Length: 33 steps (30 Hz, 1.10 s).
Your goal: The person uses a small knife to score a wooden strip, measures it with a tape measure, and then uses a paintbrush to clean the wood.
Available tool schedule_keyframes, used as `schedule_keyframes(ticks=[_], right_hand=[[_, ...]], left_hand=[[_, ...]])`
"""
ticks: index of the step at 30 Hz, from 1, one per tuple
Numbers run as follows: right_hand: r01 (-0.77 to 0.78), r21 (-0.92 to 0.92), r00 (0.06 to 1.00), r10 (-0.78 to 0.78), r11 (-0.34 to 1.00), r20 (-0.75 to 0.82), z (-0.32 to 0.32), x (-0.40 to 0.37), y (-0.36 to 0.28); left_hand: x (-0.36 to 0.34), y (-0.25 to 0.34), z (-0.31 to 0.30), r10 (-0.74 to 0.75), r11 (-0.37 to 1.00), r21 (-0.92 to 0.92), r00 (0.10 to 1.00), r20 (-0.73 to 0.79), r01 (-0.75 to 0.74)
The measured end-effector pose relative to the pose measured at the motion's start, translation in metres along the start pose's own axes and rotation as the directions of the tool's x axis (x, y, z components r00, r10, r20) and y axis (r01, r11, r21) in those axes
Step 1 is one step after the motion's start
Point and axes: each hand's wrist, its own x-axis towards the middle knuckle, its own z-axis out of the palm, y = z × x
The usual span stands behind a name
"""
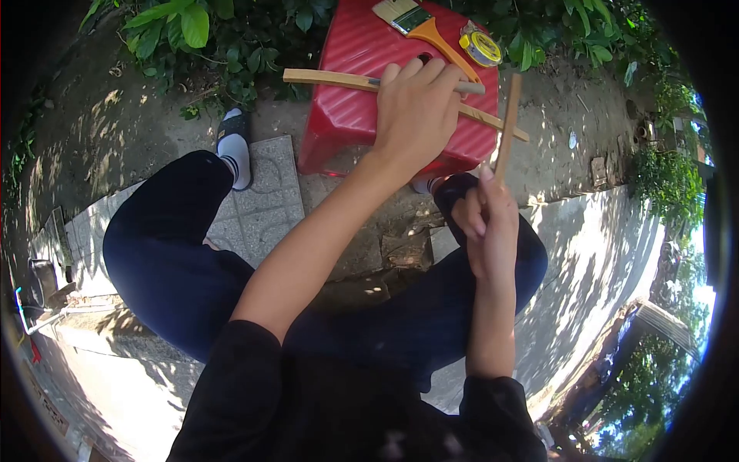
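Black shirt (346, 408), sticks (331, 78), paintbrush (433, 33), tape measure (483, 48), stool (342, 115)

One camera, worn on the person's head, looked forward and steeply down past the chest. Its very wide view bent the outer parts of the scene into curves, with dark rounded borders at left and right. The black shirt (346, 408) lay nearest, low in the middle, and the dark trousers (177, 262) spread left and right beyond it. Farther out, the camera took in the top of the red stool (346, 46) at a slant, with both the left hand (419, 108) and the right hand (489, 219) in view. Leaves (192, 27) filled the far side, and sunlit paving (585, 254) curved away on the right.
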Motion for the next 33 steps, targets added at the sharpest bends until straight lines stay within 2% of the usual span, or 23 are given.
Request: schedule_keyframes(ticks=[2, 4, 6, 8, 11, 14, 16, 18, 20, 21, 22, 26, 29, 30, 33], right_hand=[[0.335, 0.187, 0.926, -0.285, 0.924, -0.247, -0.014, 0.012, -0.014], [0.139, 0.032, 0.989, -0.138, 0.990, -0.046, -0.006, 0.002, 0.000], [0.003, -0.156, 0.994, 0.015, 0.988, 0.111, -0.001, -0.006, 0.006], [0.196, 0.148, 0.980, -0.188, 0.969, -0.065, -0.014, 0.000, -0.006], [0.330, 0.246, 0.933, -0.274, 0.912, -0.235, -0.007, 0.006, 0.003], [-0.018, -0.015, 0.999, 0.018, 1.000, 0.028, -0.001, -0.003, -0.001], [0.304, 0.246, 0.948, -0.266, 0.920, -0.176, -0.021, 0.011, -0.009], [0.088, 0.058, 0.996, -0.088, 0.994, -0.005, -0.019, 0.004, 0.003], [-0.075, -0.160, 0.990, 0.093, 0.984, 0.108, -0.013, -0.002, 0.008], [-0.097, 0.069, 0.990, 0.089, 0.993, 0.111, -0.008, -0.003, 0.008], [0.033, 0.108, 0.999, -0.035, 0.994, 0.010, -0.014, 0.000, 0.002], [0.280, 0.175, 0.946, -0.240, 0.944, -0.219, 0.000, -0.002, 0.017], [0.005, 0.158, 1.000, -0.002, 0.987, -0.024, -0.005, -0.004, 0.003], [0.215, 0.232, 0.973, -0.186, 0.949, -0.140, -0.014, 0.005, -0.004], [0.296, 0.190, 0.944, -0.256, 0.936, -0.210, -0.001, -0.001, 0.008]], left_hand=[[-0.002, 0.000, 0.002, 0.020, 1.000, 0.009, 1.000, -0.021, -0.020], [-0.007, -0.003, 0.002, 0.022, 1.000, 0.019, 0.999, -0.030, -0.021], [-0.002, -0.003, 0.004, 0.029, 1.000, 0.001, 0.998, -0.057, -0.029], [-0.002, -0.003, 0.004, 0.032, 0.999, -0.011, 0.998, -0.052, -0.033], [-0.005, -0.004, 0.004, 0.033, 0.999, 0.008, 0.998, -0.049, -0.032], [-0.002, -0.006, 0.005, 0.038, 0.999, -0.007, 0.998, -0.050, -0.039], [-0.002, -0.007, 0.005, 0.037, 0.999, 0.005, 0.998, -0.058, -0.036], [-0.005, -0.005, 0.006, 0.036, 0.999, 0.038, 0.998, -0.045, -0.034], [-0.002, -0.005, 0.005, 0.039, 0.999, 0.012, 0.998, -0.046, -0.039], [-0.002, -0.005, 0.005, 0.038, 0.999, 0.001, 0.998, -0.044, -0.038], [-0.001, -0.004, 0.007, 0.047, 0.999, -0.001, 0.998, -0.049, -0.048], [-0.012, -0.005, 0.002, 0.028, 0.999, 0.026, 0.999, -0.041, -0.027], [-0.002, -0.005, 0.006, 0.040, 0.999, -0.013, 0.997, -0.066, -0.041], [-0.003, -0.004, 0.006, 0.038, 0.999, -0.005, 0.997, -0.069, -0.038], [-0.009, -0.002, 0.004, 0.025, 1.000, 0.019, 0.999, -0.049, -0.024]])
